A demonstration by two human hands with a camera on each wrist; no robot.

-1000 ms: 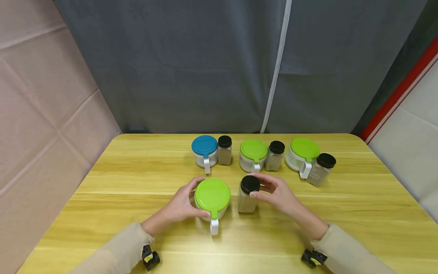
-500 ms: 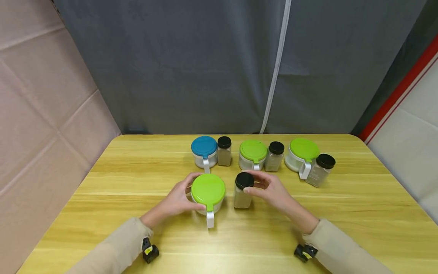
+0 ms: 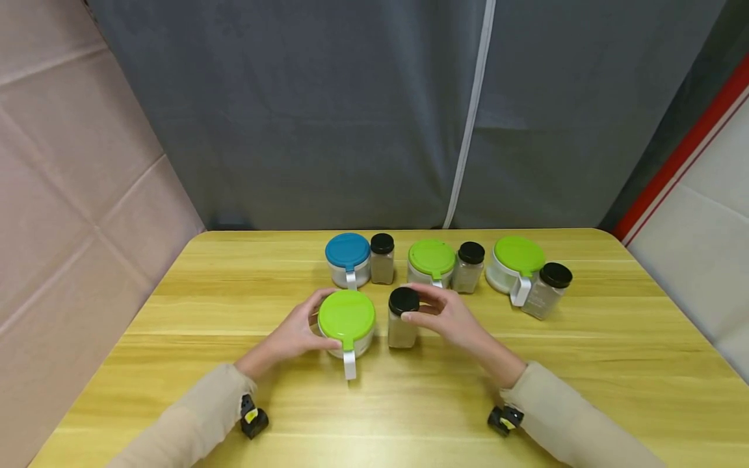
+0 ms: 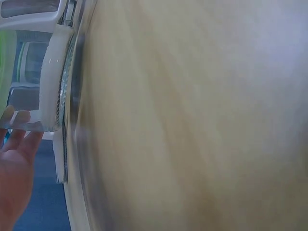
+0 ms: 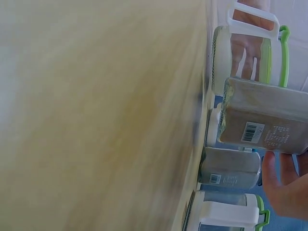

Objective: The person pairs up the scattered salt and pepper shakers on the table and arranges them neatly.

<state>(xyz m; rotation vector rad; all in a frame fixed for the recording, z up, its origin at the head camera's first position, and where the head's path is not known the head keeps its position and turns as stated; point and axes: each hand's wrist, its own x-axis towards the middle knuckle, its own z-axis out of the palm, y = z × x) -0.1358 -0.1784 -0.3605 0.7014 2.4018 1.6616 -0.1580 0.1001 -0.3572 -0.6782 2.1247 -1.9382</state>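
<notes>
My left hand (image 3: 298, 331) grips a clear seasoning jar with a bright green lid (image 3: 346, 317) from its left side, thumb at the front beside the white handle. In the left wrist view the jar's pale base (image 4: 50, 77) stands close to the tabletop, and fingers (image 4: 24, 137) reach along its wall. To its right, my right hand (image 3: 447, 318) holds an upright square spice jar (image 3: 402, 333) with a black lid, thumb and fingers around its upper part. A barcode label shows on the spice jar (image 5: 262, 120) in the right wrist view. A small gap separates the two jars.
Behind, on the wooden table (image 3: 292, 416), stand a blue-lidded jar (image 3: 348, 250), two green-lidded jars (image 3: 432, 257) and several black-lidded spice jars (image 3: 382, 260), set in pairs. A grey curtain (image 3: 328, 117) hangs along the table's back edge.
Both hands have moved left and slightly toward the back, carrying the green-lidded jar and the black-lidded spice jar along side by side. The jars in the back row stay in place.
</notes>
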